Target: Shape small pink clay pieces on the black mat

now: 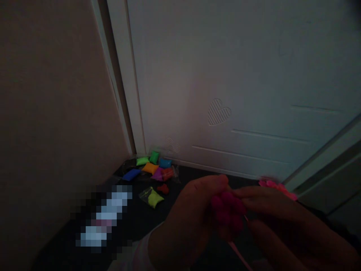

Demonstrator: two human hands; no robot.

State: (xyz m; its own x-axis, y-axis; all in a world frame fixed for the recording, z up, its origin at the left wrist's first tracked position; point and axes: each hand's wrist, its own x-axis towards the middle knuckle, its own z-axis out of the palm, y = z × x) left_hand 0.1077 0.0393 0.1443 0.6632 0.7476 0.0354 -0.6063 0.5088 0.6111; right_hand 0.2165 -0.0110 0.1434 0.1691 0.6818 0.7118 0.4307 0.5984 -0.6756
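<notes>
In dim light, my left hand (187, 214) is closed around a magenta flower shape (228, 211) made of rounded lumps, which looks like modelling clay. A thin pink stick (238, 254) extends down to the right from beneath the flower. My right hand (284, 216) is at the flower's right side, its fingers bent against the edge. A thin, shiny sliver (246, 218) shows between the right fingertips and the flower; its kind is too dark to make out. The inside of the left palm is hidden.
Several small bags of coloured clay, including an orange packet (150, 168), lie by the white door panel (180, 94). Closer are a yellow-green bag (152, 197) and a small red-orange piece (163, 189). Pink petal-like pieces (278, 187) lie at right. A blurred-out rectangle (105, 218) is at left.
</notes>
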